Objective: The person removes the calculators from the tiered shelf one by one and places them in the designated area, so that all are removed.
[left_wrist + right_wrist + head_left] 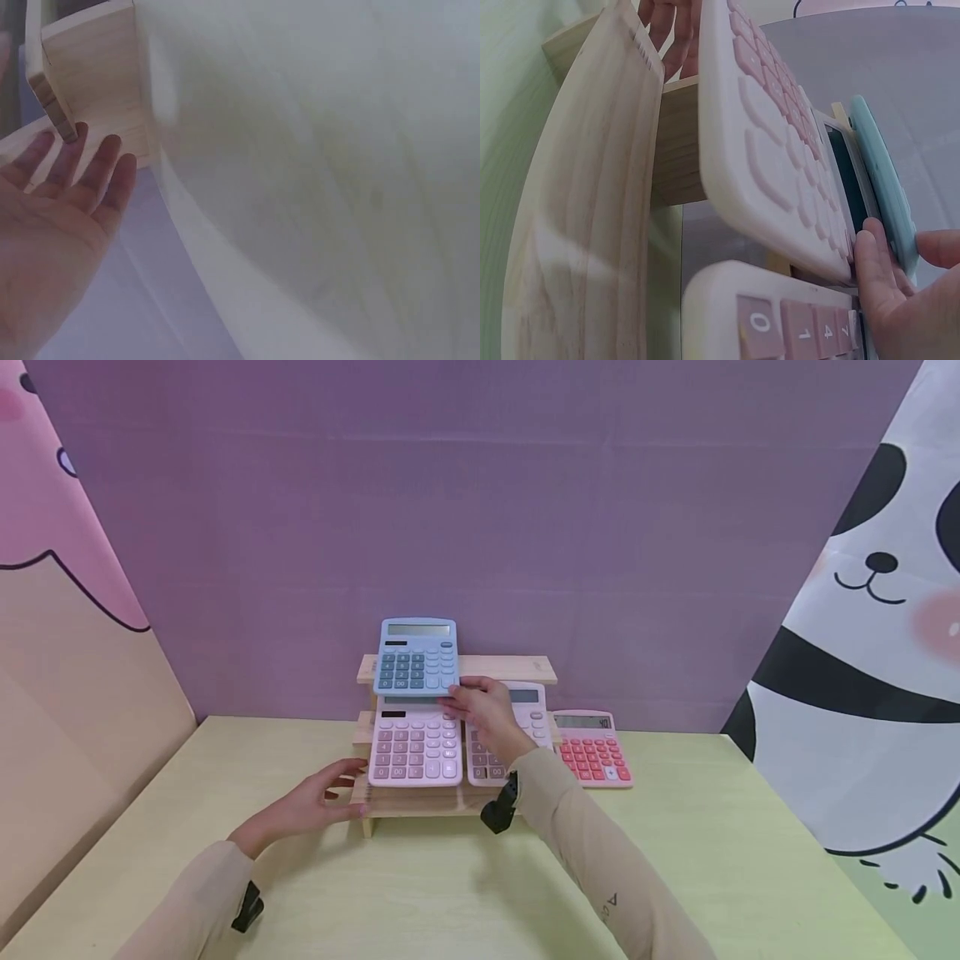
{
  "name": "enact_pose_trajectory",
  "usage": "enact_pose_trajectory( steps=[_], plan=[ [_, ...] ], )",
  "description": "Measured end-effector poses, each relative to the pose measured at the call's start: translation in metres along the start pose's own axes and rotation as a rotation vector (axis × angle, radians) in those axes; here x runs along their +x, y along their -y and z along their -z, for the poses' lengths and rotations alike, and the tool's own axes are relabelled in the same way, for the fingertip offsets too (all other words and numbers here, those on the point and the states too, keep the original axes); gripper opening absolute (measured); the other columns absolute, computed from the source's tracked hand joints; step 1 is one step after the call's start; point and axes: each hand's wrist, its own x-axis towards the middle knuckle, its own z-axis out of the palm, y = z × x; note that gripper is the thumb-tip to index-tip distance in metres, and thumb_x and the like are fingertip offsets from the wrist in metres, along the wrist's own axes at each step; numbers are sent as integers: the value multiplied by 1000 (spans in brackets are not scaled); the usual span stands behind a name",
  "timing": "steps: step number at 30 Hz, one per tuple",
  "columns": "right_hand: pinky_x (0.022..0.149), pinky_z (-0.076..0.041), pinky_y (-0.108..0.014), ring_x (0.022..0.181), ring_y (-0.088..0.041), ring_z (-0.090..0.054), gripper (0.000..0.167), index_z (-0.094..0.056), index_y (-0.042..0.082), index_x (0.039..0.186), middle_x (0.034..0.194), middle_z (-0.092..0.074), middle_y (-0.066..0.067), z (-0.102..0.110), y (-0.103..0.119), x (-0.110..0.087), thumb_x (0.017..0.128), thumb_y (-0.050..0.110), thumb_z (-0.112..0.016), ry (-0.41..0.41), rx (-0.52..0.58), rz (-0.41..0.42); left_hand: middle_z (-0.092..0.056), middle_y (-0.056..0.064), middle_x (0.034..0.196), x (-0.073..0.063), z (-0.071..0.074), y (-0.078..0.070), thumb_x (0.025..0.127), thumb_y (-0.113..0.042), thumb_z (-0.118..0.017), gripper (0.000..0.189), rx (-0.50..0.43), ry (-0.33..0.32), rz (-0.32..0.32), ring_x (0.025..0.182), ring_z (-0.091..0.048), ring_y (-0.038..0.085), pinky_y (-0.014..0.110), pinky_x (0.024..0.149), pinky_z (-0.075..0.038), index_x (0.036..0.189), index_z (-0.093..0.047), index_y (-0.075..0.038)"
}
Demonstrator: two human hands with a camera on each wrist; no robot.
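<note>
A blue calculator (417,658) leans at the top left of a stepped wooden rack (427,802). My right hand (486,714) pinches its lower right corner; in the right wrist view the thumb and fingers (877,262) sit on either side of the blue calculator (885,180). Below it, a pink calculator (415,752) stands on the rack, its display partly covered. Beside that, a second pink calculator (528,697) is partly hidden by my right hand and sleeve. My left hand (315,802) is at the rack's left end, fingers spread, touching or nearly touching the wood (97,60).
A pink calculator with red keys (596,752), its display lit, is to the right of the rack, partly behind it. A purple backdrop (480,527) rises behind the pale table (675,860). Cartoon panels stand left and right, one with a panda (862,693).
</note>
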Motion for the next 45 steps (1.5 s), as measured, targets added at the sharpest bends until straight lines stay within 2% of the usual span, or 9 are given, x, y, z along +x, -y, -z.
enact_pose_trajectory(
  steps=[6, 13, 22, 36, 45],
  plan=[
    [81, -54, -27, 98, -26, -65, 33, -49, 1, 118, 111, -61, -16, 0, 1, -1, 87, 1, -58, -3, -2, -1, -41, 15, 138, 4, -3, -9, 80, -41, -67, 76, 38, -30, 45, 120, -44, 35, 51, 96, -42, 138, -32, -5],
    [80, -55, -27, 100, -26, -64, 33, -49, 1, 118, 110, -60, -17, 0, 0, -2, 87, 0, -57, -7, 10, 3, -39, 20, 137, 8, -9, -19, 80, -43, -66, 81, 39, -66, 34, 122, -42, 40, 53, 99, -39, 138, -29, -1],
    [79, -55, -25, 97, -24, -65, 33, -49, 1, 118, 109, -60, -15, 0, 1, -3, 86, 0, -58, -8, 30, -9, -48, 19, 129, 9, -14, -21, 81, -35, -68, 68, 82, -173, 31, 116, -48, 36, 48, 98, -42, 131, -39, 1],
    [81, -54, -26, 97, -24, -65, 31, -52, 0, 118, 109, -61, -16, 0, 2, -5, 87, 2, -58, -21, 55, -13, -50, 18, 126, 10, -17, -23, 81, -39, -67, 68, 94, -202, 33, 114, -49, 33, 47, 98, -43, 129, -41, 1],
    [82, -53, -26, 98, -25, -64, 29, -54, -4, 116, 111, -61, -17, -2, 4, -6, 87, -1, -57, -20, 145, -6, -53, 18, 123, 11, -19, -18, 79, -36, -69, 66, 98, -220, -12, 112, -51, 33, 48, 95, -44, 127, -43, 1]
  ],
)
